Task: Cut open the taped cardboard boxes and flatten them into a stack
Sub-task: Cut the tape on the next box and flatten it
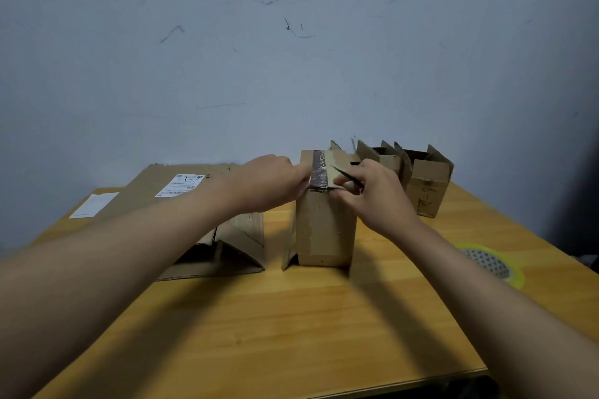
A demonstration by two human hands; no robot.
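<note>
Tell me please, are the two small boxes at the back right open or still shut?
Open: both small boxes have their top flaps standing up, showing dark insides.

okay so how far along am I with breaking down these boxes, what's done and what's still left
Done: a stack of flattened boxes lies at the table's left side. In hand: the upright box in the middle; your left hand steadies its top by the dark tape while your right hand works a dark blade there. Left: two open-topped boxes standing behind on the right, not yet flattened.
</note>
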